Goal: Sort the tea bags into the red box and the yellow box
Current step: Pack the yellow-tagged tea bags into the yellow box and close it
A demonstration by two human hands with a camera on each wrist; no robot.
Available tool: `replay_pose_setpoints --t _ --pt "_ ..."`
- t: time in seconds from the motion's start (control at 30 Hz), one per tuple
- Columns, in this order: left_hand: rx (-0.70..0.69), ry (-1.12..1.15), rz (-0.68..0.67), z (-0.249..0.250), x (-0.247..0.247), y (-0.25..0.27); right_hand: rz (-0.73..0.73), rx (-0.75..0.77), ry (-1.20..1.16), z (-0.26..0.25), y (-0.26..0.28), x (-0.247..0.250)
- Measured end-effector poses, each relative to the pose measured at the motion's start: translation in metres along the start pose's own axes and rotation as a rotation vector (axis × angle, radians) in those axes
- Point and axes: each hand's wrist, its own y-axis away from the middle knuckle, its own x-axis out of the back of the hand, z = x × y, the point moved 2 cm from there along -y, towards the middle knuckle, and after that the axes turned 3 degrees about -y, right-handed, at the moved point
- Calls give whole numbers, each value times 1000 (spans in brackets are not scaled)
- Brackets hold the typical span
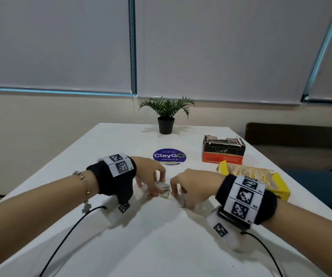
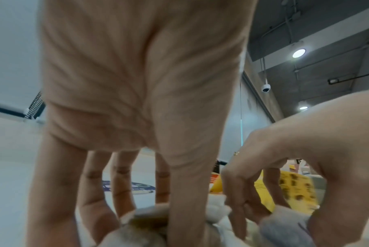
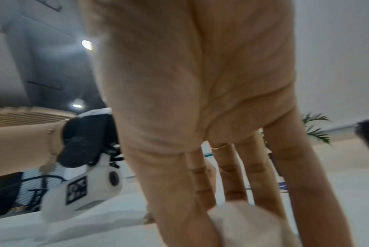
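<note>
A small heap of pale tea bags (image 1: 164, 189) lies on the white table (image 1: 161, 246) between my hands. My left hand (image 1: 154, 185) arches over its left side, thumb and fingers pinching tea bags (image 2: 145, 222). My right hand (image 1: 178, 194) comes in from the right, and in the right wrist view its thumb and fingers close round a white tea bag (image 3: 242, 222). The red box (image 1: 223, 151) stands open at the far right. The yellow box (image 1: 277, 184), in front of it, holds a mass of yellow-tagged bags. The bags under my palms are hidden.
A potted plant (image 1: 166, 116) stands at the table's far end, and a purple round sticker (image 1: 169, 156) lies just beyond my hands. Black cables (image 1: 65, 236) run from both wrist cameras toward me. The table's right edge passes close behind the yellow box.
</note>
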Motion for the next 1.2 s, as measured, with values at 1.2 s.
replay_pose_setpoints --t 1.2 --pt "-167 473 664 -15 82 11 348 -28 -552 53 -11 94"
